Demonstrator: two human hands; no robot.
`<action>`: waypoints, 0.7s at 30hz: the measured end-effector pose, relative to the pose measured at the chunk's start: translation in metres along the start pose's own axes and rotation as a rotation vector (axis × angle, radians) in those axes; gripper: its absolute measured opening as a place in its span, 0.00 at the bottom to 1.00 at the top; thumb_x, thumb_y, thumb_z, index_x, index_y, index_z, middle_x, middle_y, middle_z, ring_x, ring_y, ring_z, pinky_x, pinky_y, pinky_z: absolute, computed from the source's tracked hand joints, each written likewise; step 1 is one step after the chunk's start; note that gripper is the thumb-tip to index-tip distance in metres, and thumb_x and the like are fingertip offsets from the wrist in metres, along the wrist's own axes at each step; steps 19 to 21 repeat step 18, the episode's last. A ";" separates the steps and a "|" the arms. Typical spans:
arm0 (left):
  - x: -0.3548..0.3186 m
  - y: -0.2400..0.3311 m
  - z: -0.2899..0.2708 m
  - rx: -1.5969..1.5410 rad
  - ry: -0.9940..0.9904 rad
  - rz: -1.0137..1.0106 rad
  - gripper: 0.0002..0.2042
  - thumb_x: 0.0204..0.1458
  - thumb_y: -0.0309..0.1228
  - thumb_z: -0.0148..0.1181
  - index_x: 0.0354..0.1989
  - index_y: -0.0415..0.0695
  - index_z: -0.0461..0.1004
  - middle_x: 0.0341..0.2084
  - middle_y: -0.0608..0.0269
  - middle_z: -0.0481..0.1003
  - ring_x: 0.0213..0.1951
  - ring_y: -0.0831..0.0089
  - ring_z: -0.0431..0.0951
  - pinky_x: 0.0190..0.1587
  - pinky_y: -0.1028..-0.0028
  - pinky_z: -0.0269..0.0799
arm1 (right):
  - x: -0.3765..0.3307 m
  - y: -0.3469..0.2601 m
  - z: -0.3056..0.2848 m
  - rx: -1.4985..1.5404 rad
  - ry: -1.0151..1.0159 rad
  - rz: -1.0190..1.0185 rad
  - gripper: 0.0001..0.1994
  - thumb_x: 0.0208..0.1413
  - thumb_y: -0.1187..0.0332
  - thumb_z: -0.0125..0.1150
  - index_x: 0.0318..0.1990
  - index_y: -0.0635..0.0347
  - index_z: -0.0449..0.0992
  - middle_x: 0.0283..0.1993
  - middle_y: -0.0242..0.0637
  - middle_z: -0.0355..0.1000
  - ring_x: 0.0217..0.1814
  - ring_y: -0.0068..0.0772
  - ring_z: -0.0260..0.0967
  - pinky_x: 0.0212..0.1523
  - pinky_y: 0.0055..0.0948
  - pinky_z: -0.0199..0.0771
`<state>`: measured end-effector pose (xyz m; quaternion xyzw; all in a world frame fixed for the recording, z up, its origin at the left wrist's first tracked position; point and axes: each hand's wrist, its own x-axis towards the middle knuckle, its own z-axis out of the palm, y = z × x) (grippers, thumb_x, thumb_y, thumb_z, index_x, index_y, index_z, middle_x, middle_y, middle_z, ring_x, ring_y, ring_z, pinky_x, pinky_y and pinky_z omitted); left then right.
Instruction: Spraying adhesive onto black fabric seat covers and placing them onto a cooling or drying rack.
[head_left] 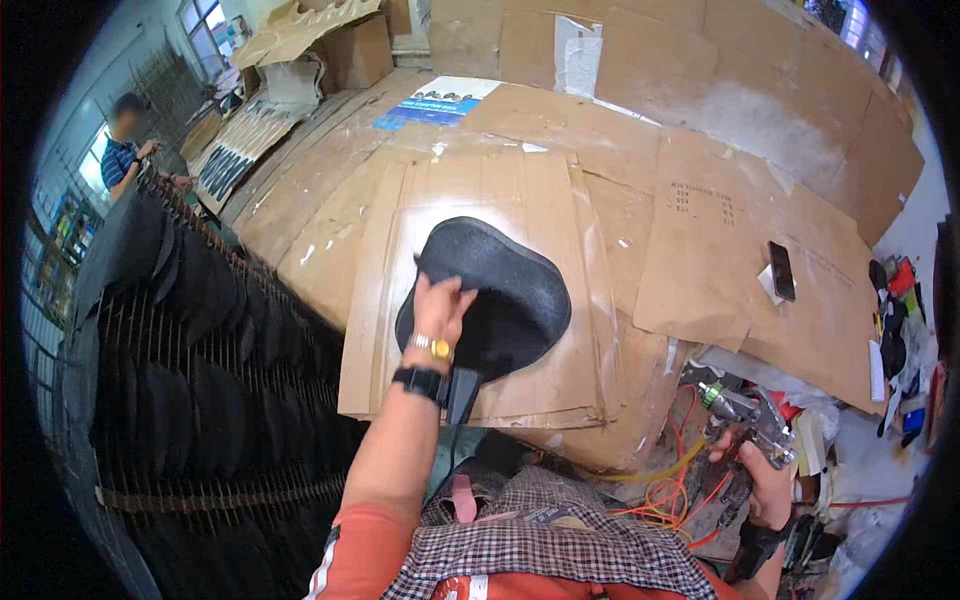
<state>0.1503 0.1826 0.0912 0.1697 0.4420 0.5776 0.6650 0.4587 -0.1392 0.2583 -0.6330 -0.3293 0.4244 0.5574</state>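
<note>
A black, smooth-edged pad with rounded lobes (520, 305) lies on a cardboard sheet (385, 350) in front of me. My left hand (442, 308) is over its left part, fingers bent and apart. Whether the fingertips touch the surface is hard to tell. A gold watch (430, 346) and a black band are on that wrist, with a dark block and cable beside them. Lower right, my right hand (755, 470) is wrapped round a metal spray gun (755, 418), its green-ringed end pointing up and left.
Left of me stands a rack (220, 500) hung with many black pads. A phone (781, 271) lies on cardboard at right. Orange hoses (672, 495) tangle below the table edge, near clutter. Upright cardboard lines the back. Another person (125, 150) stands far left.
</note>
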 end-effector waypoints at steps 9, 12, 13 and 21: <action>-0.004 0.128 0.130 -0.052 -0.403 0.266 0.17 0.52 0.16 0.48 0.50 0.43 0.57 0.37 0.59 0.69 0.39 0.66 0.73 0.45 0.62 0.77 | -0.001 0.001 -0.021 0.006 -0.178 -0.012 0.30 0.49 0.62 0.65 0.57 0.67 0.63 0.37 0.41 0.71 0.36 0.32 0.71 0.41 0.31 0.73; -0.011 0.146 0.131 -0.150 -0.350 0.275 0.17 0.51 0.14 0.50 0.49 0.43 0.59 0.38 0.57 0.69 0.40 0.66 0.73 0.48 0.62 0.75 | -0.004 -0.001 -0.021 0.002 -0.233 -0.015 0.29 0.48 0.65 0.65 0.57 0.67 0.63 0.38 0.41 0.71 0.37 0.31 0.71 0.41 0.31 0.74; -0.010 0.147 0.129 -0.151 -0.349 0.273 0.17 0.51 0.14 0.50 0.49 0.43 0.59 0.38 0.57 0.69 0.40 0.66 0.73 0.48 0.62 0.75 | -0.005 -0.002 -0.021 -0.043 -0.276 0.024 0.29 0.48 0.66 0.65 0.57 0.67 0.63 0.39 0.41 0.72 0.37 0.30 0.71 0.41 0.31 0.74; 0.000 0.147 0.121 -0.167 -0.439 0.236 0.19 0.52 0.15 0.50 0.51 0.44 0.57 0.40 0.55 0.69 0.41 0.64 0.73 0.50 0.60 0.74 | -0.008 0.004 -0.006 -0.171 -0.481 0.130 0.27 0.50 0.69 0.64 0.58 0.65 0.63 0.40 0.42 0.73 0.40 0.29 0.72 0.43 0.30 0.74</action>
